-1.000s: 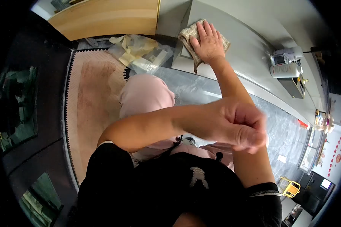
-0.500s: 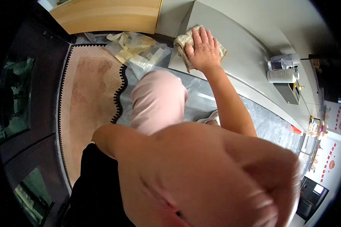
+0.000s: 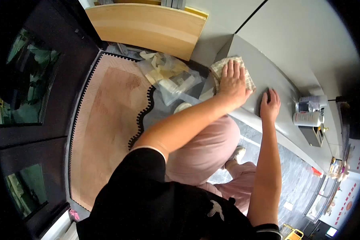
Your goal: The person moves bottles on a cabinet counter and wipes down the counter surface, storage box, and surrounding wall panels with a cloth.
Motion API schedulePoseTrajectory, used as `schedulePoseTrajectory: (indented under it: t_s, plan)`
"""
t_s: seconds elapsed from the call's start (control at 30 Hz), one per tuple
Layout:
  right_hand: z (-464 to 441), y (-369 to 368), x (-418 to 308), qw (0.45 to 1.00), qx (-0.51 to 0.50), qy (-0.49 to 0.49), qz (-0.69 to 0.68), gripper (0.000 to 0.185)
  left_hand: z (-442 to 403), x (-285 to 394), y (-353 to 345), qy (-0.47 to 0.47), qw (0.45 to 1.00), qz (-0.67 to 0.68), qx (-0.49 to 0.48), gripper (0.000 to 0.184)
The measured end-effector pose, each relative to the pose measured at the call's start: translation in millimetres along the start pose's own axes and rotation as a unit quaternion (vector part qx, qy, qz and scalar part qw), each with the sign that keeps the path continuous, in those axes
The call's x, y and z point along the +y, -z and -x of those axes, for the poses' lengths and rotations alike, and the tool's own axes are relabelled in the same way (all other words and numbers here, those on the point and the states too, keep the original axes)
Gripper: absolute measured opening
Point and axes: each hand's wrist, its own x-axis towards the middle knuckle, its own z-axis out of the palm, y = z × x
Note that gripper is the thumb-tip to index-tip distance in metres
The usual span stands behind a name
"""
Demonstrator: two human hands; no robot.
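My left hand (image 3: 233, 85) lies flat on a patterned beige cloth (image 3: 247, 75), fingers stretched out and pressing it onto the grey ledge (image 3: 252, 52) of the cabinet. A stretch to the right, my right hand (image 3: 271, 106) rests on the same ledge with its fingers extended. A dark patch, perhaps shadow, shows beside its thumb. Nothing graspable can be seen in that hand.
Further along the ledge stand a white bottle (image 3: 307, 119) and a dark box (image 3: 311, 135). Crumpled clear plastic (image 3: 176, 82) lies on the floor by a wooden board (image 3: 148, 30). A brownish mat (image 3: 104, 116) runs beside the dark door (image 3: 28, 148).
My right hand has come off the cloth and moved onto the ledge to the right. My left arm, a blur before the camera earlier, now reaches forward with its hand on the cloth.
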Motion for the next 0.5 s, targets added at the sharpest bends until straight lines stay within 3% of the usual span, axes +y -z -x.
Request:
schedulePoseTrajectory:
  t_s: [0.1,0.33,0.4,0.47,0.5]
  plan:
    - [6,-3,1,0.998,0.031,0.049,0.015,0.034,-22,5,-7,0.023,1.000,0.007,0.019,0.091]
    - [5,2,-9,0.998,0.024,0.041,0.037,0.034,-88,-13,-5,0.103,0.993,0.001,0.049,0.095]
    - [4,4,-13,0.999,0.020,0.031,0.035,0.034,-108,-23,0,0.162,0.981,0.104,-0.006,0.099]
    - [5,5,-14,0.999,0.019,0.034,0.032,0.034,-126,-35,-14,0.168,0.980,0.100,0.039,0.101]
    - [5,5,-14,0.999,0.020,0.037,0.025,0.033,-136,-47,-17,0.161,0.965,0.206,0.024,0.100]
